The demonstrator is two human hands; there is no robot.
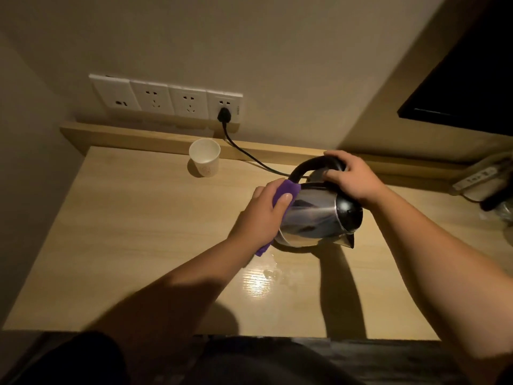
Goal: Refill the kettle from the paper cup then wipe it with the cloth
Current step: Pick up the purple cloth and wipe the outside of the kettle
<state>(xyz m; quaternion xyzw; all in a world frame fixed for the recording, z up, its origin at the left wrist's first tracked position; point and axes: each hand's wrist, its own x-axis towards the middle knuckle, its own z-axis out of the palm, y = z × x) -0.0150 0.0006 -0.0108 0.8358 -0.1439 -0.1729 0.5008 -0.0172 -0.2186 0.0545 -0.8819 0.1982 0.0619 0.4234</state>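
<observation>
Your two bare forearms reach out over the wooden counter (125, 245) from the near edge and meet at the kettle. Your right hand (352, 176) comes in from the right, palm down, its grip wrapped around the black handle (311, 165) at the kettle's far side. Your left hand (263, 215) lies flat against the kettle's left flank, fingers spread, its grip pinning the purple cloth (288, 188) to the metal.

The kettle (313, 218) is shiny steel with a black lid. It is tipped towards you, its spout (348, 241) pointing to the near right and its lower edge just above or touching the counter; which one, you cannot tell. The cloth shows above your left thumb and again below your wrist.

A wet, glossy patch (266, 276) lies on the counter just near of the kettle. The white paper cup (205, 159) stands upright, well apart to the far left, by the wall's wooden ledge.
</observation>
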